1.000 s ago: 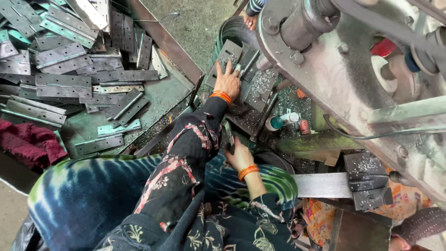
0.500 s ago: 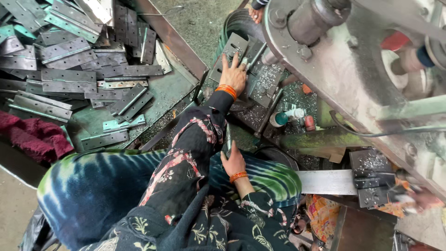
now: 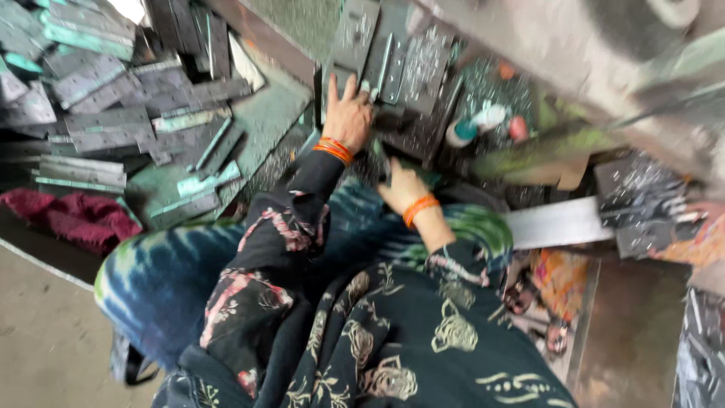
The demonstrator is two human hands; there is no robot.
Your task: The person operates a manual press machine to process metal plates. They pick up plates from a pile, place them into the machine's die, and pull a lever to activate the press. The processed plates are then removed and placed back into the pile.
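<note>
Head view: your left hand [image 3: 347,113] lies flat, fingers spread, on the grey metal plates [image 3: 385,57] stacked under the machine, gripping nothing. Your right hand [image 3: 402,187] is curled around a dark flat piece [image 3: 385,162] just below that stack; blur hides how tight. Hinge pile [image 3: 113,113] sits well left, red cloth [image 3: 72,215] below it

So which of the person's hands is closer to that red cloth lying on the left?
The left. The left hand rests on the dark metal plates up ahead, on the side of the red cloth. The right hand sits lower, farther from the cloth.
</note>
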